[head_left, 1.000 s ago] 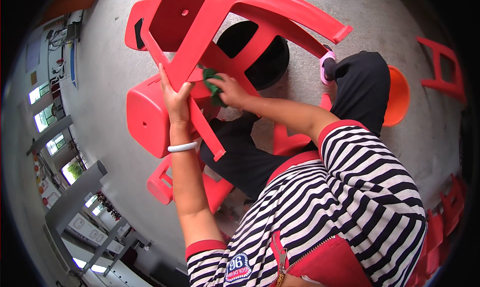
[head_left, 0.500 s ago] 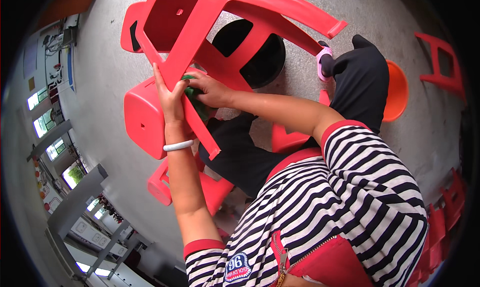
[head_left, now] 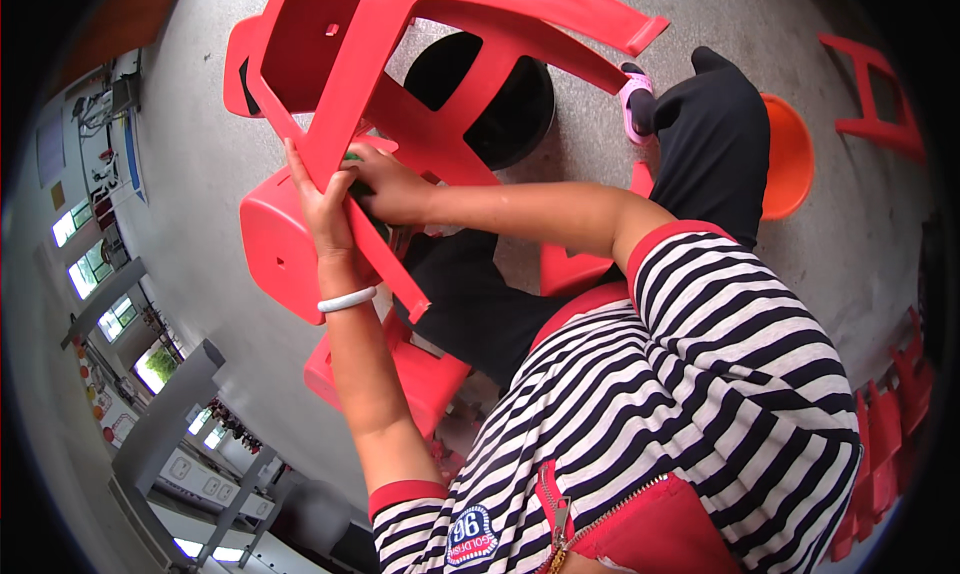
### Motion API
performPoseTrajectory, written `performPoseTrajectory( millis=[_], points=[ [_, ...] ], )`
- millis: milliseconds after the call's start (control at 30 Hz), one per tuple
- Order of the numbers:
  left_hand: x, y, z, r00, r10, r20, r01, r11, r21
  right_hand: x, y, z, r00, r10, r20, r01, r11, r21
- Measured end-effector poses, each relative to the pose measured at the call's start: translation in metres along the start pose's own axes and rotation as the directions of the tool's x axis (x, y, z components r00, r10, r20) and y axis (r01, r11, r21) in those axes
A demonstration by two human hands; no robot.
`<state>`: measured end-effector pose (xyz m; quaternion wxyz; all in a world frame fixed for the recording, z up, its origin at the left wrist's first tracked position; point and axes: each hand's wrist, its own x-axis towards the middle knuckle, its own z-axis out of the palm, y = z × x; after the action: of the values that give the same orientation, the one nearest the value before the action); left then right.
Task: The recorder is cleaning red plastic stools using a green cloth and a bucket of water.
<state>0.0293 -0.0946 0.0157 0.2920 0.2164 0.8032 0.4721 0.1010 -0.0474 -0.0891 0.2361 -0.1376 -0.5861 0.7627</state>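
A red plastic chair (head_left: 345,84) is tipped over in front of me, its legs pointing toward me and to the right. My left hand (head_left: 328,214) is closed round one of its legs, thumb on one side and fingers along the other. Bent over the same leg, my right hand (head_left: 395,189) presses a crumpled green piece (head_left: 352,158), which looks like a cloth or scouring pad, against the chair. Most of the green piece is hidden under the fingers.
A red stool (head_left: 280,259) lies beneath the chair at left, with another red seat (head_left: 425,379) nearer me. Behind the chair is a black round tub (head_left: 525,124). An orange basin (head_left: 790,164) stands right of my leg; more red chairs (head_left: 880,464) are at lower right.
The chair and both hands appear slightly farther left in the view. My right hand has shifted a little on the leg, and less of the green piece shows.
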Motion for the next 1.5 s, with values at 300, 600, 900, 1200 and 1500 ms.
performPoseTrajectory(
  millis=[300,600,900,1200,1500],
  points=[
    [0.017,0.001,0.032,0.995,0.094,0.026,-0.093,0.994,-0.061,-0.077,0.145,-0.093,0.994,0.098,0.056,-0.032,0.723,-0.691],
    [0.018,-0.006,0.014,0.992,0.118,-0.039,-0.118,0.993,-0.001,-0.128,0.136,-0.117,0.876,0.192,0.443,0.280,0.545,-0.790],
    [0.022,-0.013,0.016,0.990,0.123,-0.065,-0.115,0.986,0.120,0.052,0.117,-0.085,0.950,0.235,0.206,0.135,0.286,-0.949],
    [0.024,-0.018,0.016,0.989,0.133,-0.063,-0.129,0.990,0.061,-0.120,0.130,-0.089,0.955,0.085,0.283,0.243,0.320,-0.916],
    [0.036,-0.032,0.009,0.979,0.186,-0.077,-0.177,0.978,0.111,-0.148,0.092,-0.160,0.591,0.436,0.678,0.468,0.499,-0.729]
  ],
)
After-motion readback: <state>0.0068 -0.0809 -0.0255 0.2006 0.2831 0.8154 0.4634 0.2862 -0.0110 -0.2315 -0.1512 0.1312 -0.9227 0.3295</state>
